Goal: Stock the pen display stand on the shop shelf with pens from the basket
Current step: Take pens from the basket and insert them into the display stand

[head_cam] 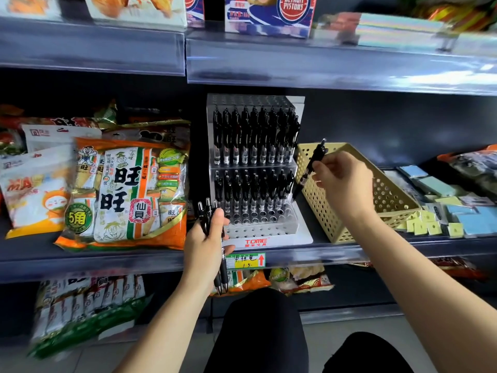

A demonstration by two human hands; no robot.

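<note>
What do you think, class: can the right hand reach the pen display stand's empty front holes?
Probably yes. The right hand, pinching a pen, hovers just right of the pen display stand, and its empty front holes lie uncovered. The left hand, gripping spare pens, sits at the left corner.

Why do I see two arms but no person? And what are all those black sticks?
The camera sits on the person's head and looks forward and down, so you see only their arms and knees. They face a grey shop shelf.

In the middle stands a clear plastic pen stand full of little holes. Rows of black pens fill most of it, but the front holes are empty.

The left hand grips a bunch of black pens. The right hand pinches one black pen beside the stand, in front of a beige plastic basket with holes.

Orange-and-white snack bags lie to the left, and blue and yellow paper pads to the far right.
</note>
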